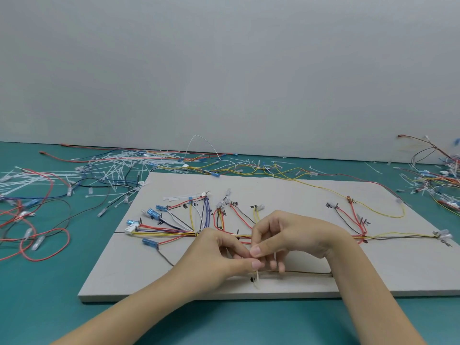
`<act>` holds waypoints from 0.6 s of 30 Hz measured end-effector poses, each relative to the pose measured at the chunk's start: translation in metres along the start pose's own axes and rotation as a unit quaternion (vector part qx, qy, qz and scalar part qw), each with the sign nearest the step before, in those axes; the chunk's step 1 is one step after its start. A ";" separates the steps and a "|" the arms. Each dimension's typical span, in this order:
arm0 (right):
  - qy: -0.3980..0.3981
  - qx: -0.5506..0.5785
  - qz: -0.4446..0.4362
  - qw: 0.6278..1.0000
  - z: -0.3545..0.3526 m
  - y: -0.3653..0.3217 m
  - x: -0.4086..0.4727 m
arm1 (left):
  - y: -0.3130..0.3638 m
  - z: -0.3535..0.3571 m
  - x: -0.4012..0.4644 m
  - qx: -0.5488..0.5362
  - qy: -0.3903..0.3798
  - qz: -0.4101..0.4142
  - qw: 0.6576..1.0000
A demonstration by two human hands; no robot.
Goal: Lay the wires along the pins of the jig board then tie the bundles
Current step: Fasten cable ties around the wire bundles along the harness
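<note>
Pinching a white cable tie between them, the left hand and right hand are meeting over the jig board near its front edge, just nearer than the wires; bare tabletop is lying left of the hands.

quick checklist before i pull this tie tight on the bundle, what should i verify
1. Both hands on the tie: ok. Left hand and right hand pinch the white tie near the board's front edge.
2. Tail threaded through the head: cannot tell, fingers hide it.
3. Tie loops the bundle, not a pin: cannot tell, hidden under the hands.
4. Wires seated along the pins: ok where visible; the bundle runs straight across the board.
5. No stray wire caught in the loop: cannot tell.
6. Spare ties within reach: ok, a pile lies behind the board.
</note>
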State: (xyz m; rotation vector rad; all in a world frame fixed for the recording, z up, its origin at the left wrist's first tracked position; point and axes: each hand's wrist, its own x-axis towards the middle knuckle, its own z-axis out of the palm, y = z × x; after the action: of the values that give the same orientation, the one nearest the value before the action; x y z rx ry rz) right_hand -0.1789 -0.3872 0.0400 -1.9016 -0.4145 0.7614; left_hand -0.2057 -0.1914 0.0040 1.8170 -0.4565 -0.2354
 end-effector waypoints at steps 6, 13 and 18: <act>-0.003 -0.011 -0.011 1.000 0.004 -0.003 0.000 | 0.001 -0.001 0.001 -0.009 0.000 -0.009 1.000; 0.003 -0.017 -0.027 0.999 0.004 -0.004 0.000 | 0.004 -0.002 0.001 -0.016 -0.014 -0.012 1.000; 0.011 -0.021 -0.040 0.999 0.005 -0.004 0.000 | 0.003 -0.002 0.002 -0.019 -0.022 -0.013 1.000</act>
State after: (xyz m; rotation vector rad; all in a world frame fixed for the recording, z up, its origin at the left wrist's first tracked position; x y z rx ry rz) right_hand -0.1816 -0.3822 0.0417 -1.9182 -0.4928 0.6824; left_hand -0.2036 -0.1910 0.0074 1.7853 -0.4561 -0.2998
